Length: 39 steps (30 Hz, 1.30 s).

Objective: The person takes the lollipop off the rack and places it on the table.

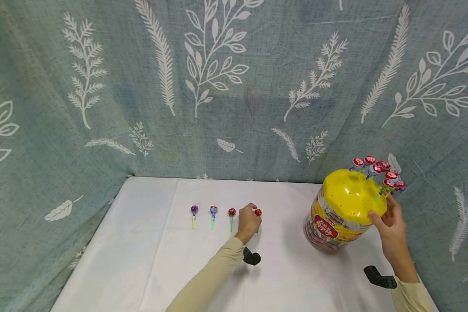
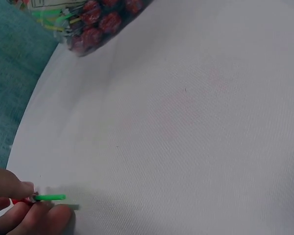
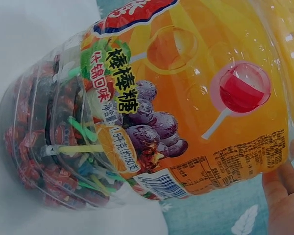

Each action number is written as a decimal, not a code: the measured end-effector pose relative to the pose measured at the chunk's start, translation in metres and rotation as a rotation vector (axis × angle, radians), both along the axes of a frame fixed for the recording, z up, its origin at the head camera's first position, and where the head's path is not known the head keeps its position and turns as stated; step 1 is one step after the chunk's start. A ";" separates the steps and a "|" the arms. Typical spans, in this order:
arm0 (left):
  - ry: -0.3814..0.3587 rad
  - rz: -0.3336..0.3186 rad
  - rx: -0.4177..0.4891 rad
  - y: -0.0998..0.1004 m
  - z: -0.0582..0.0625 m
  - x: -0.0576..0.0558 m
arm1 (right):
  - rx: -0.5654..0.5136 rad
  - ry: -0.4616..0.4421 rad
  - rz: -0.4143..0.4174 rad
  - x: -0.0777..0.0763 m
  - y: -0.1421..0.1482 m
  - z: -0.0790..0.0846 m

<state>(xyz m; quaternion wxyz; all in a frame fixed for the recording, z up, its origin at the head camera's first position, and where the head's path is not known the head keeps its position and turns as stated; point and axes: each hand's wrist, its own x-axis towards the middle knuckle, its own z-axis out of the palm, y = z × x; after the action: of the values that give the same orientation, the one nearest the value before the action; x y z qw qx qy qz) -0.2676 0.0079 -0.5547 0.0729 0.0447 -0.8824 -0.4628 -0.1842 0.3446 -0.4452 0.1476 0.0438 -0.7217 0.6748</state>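
Note:
My left hand (image 1: 248, 221) pinches a red lollipop (image 1: 258, 212) low over the white table. In the left wrist view its green stick (image 2: 50, 197) pokes out between thumb and fingers. My right hand (image 1: 394, 229) grips the yellow lid (image 1: 351, 195) of a big clear plastic jar (image 1: 323, 223), thumb on the lid's near edge. The jar leans to the right. Several wrapped lollipops (image 1: 376, 169) stand upright in the far and right side of the lid. Through the jar's wall, more red-wrapped lollipops (image 3: 59, 181) show below the orange label (image 3: 196, 122).
Left of my left hand, a purple lollipop (image 1: 194, 209), a blue-and-red one (image 1: 213, 210) and a red one (image 1: 232, 212) lie in a row on the white tabletop (image 1: 148, 242). A green leaf-patterned cloth (image 1: 234, 143) hangs behind the table.

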 end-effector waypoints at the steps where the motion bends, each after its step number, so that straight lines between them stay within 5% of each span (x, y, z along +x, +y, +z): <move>1: 0.005 -0.005 -0.009 0.000 0.000 0.000 | 0.000 -0.001 -0.002 0.000 0.000 0.000; 9: 0.007 -0.065 -0.022 -0.002 0.009 0.000 | 0.041 -0.020 -0.002 0.001 0.008 0.002; 20: 0.030 -0.237 0.203 0.001 0.034 0.003 | 0.199 -0.132 -0.003 0.004 0.014 0.006; 26: 0.035 -0.277 0.316 0.009 0.054 0.005 | 0.350 -0.163 -0.004 0.001 0.015 0.015; 39: 0.101 -0.418 0.412 0.036 0.106 0.022 | 0.460 -0.187 0.066 -0.005 0.022 0.026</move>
<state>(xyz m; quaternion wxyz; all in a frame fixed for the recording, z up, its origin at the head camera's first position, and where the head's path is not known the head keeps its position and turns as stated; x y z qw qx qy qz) -0.2457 0.0438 -0.4489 0.0090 -0.1473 -0.7552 -0.6387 -0.1892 0.3666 -0.4191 0.0442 0.0374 -0.8650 0.4984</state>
